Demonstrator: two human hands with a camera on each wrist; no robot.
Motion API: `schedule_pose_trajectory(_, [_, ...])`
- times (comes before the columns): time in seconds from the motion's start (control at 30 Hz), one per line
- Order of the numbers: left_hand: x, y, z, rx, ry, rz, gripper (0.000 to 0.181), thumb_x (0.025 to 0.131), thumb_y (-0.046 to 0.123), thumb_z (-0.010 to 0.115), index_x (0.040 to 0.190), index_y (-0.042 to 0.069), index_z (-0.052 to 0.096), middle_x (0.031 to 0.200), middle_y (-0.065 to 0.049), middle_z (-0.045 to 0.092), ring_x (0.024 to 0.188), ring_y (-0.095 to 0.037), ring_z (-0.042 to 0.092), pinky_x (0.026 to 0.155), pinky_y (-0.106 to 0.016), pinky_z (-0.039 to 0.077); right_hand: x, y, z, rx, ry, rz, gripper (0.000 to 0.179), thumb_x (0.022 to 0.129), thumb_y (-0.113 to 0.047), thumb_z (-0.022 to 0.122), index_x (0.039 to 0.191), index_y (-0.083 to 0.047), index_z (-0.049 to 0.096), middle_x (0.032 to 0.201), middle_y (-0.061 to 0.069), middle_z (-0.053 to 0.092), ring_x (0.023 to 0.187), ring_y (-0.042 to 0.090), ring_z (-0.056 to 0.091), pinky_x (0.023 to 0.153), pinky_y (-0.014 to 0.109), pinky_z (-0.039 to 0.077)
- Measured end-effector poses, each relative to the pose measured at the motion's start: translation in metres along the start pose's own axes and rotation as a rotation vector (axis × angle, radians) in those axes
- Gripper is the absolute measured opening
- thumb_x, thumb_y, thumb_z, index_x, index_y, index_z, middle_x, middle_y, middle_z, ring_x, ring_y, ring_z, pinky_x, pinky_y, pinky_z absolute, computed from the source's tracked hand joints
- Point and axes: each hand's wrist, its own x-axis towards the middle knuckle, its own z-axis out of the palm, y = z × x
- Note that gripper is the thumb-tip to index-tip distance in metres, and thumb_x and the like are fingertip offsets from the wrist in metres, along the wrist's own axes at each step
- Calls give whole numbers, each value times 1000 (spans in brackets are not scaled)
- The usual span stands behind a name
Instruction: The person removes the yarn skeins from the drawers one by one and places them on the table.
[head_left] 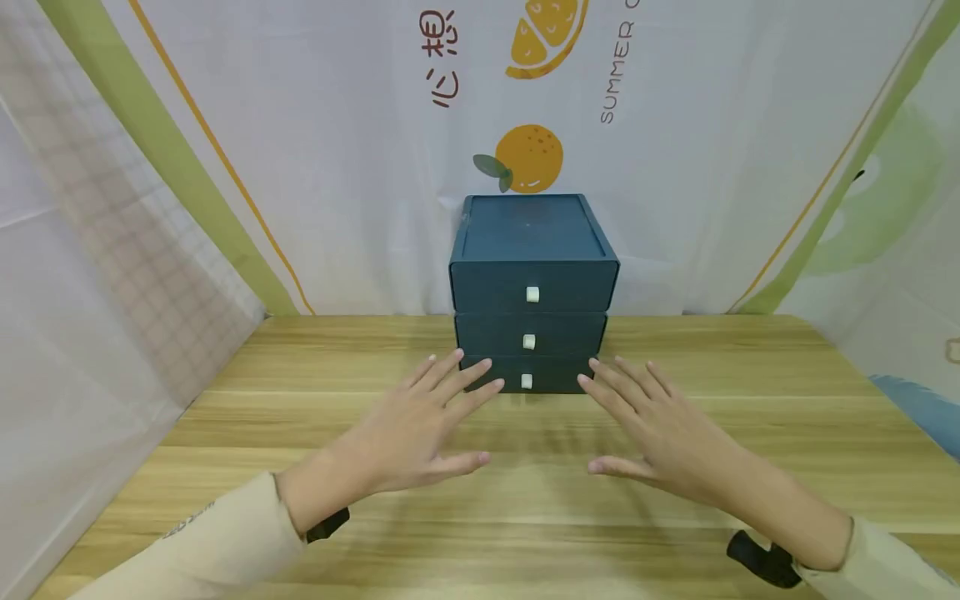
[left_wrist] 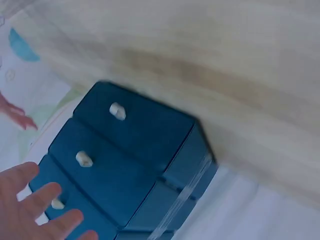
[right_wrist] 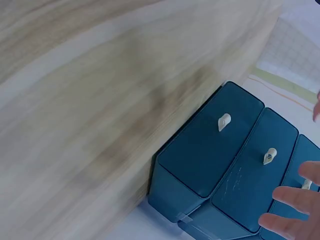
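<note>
A dark blue chest of three stacked drawers (head_left: 534,287) stands at the back of the table, each drawer front bearing a small white knob (head_left: 532,294). All three drawers are closed. In the head view my left hand (head_left: 412,429) hovers in front of the chest's lower left, fingers spread and straight, holding nothing. Mirroring it, my right hand (head_left: 660,425) hangs at the lower right, also spread and without anything in it. The left wrist view shows the chest's drawer fronts (left_wrist: 120,160) beyond the left fingers (left_wrist: 65,222). Clear tape runs along the chest's side (left_wrist: 182,200).
The wooden table (head_left: 525,517) spreads under both forearms. Behind the chest hangs a white curtain (head_left: 360,167) printed with oranges and lettering, and more cloth closes off the left and right sides. Dark straps (head_left: 761,558) circle the wrists.
</note>
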Motion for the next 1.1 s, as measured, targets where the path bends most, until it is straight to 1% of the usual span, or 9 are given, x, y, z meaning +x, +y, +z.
schedule_pose_trajectory(0.13, [9, -5, -15, 2, 105, 62, 68, 89, 53, 51, 145, 18, 35, 149, -6, 36, 138, -32, 30, 110, -50, 29, 7, 3, -3, 12, 38, -4, 77, 86, -58, 53, 143, -10, 35, 138, 14, 46, 123, 35, 46, 99, 55, 38])
schedule_pose_trajectory(0.27, [24, -16, -33, 10, 236, 86, 59, 91, 44, 53, 141, 16, 42, 142, -5, 46, 132, -29, 39, 106, -46, 36, 17, 5, -8, 67, 60, 37, 64, 86, -42, 63, 136, -7, 45, 128, 12, 55, 114, 31, 52, 94, 50, 43])
schedule_pose_trajectory(0.43, [45, -38, -52, -71, 419, 71, 41, 91, 26, 57, 129, 10, 55, 125, -7, 58, 117, -25, 52, 98, -40, 44, 33, 8, -15, 143, 96, 104, 45, 86, -27, 66, 124, -5, 57, 114, 11, 63, 106, 30, 58, 91, 49, 44])
schedule_pose_trajectory(0.53, [56, -51, -57, -137, 490, 32, 34, 91, 19, 58, 123, 8, 59, 117, -9, 60, 111, -25, 54, 92, -39, 47, 43, 8, -19, 182, 112, 131, 37, 87, -23, 65, 119, -5, 60, 107, 9, 66, 99, 27, 61, 89, 48, 45])
schedule_pose_trajectory(0.67, [68, -67, -61, -221, 510, -65, 29, 93, 17, 55, 120, 7, 60, 115, -9, 61, 104, -24, 57, 84, -38, 49, 56, 9, -25, 257, 121, 167, 29, 89, -18, 62, 115, -6, 62, 95, 3, 69, 88, 21, 63, 85, 45, 46])
schedule_pose_trajectory(0.83, [82, -89, -61, -324, 501, -204, 29, 95, 18, 51, 120, 7, 59, 112, -10, 62, 90, -23, 62, 75, -35, 51, 73, 9, -28, 347, 111, 197, 29, 92, -18, 58, 118, -7, 59, 84, -2, 69, 76, 13, 62, 68, 32, 49])
schedule_pose_trajectory(0.93, [92, -104, -58, -399, 476, -304, 30, 95, 20, 50, 122, 9, 59, 111, -10, 63, 85, -24, 63, 75, -36, 51, 83, 9, -28, 373, 111, 208, 31, 92, -19, 58, 122, -7, 57, 83, -1, 68, 71, 11, 62, 60, 26, 48])
schedule_pose_trajectory(1.0, [98, -112, -56, -461, 449, -377, 32, 95, 22, 50, 123, 10, 59, 112, -10, 63, 82, -25, 64, 74, -36, 51, 89, 9, -29, 392, 110, 217, 32, 93, -19, 57, 123, -7, 55, 83, 0, 68, 70, 12, 62, 59, 26, 48])
schedule_pose_trajectory(1.1, [104, -121, -52, -548, 410, -468, 34, 95, 27, 49, 126, 15, 57, 116, -8, 63, 76, -23, 67, 66, -34, 52, 99, 10, -29, 413, 118, 223, 32, 93, -17, 56, 124, -8, 55, 82, 0, 67, 67, 11, 60, 60, 26, 48])
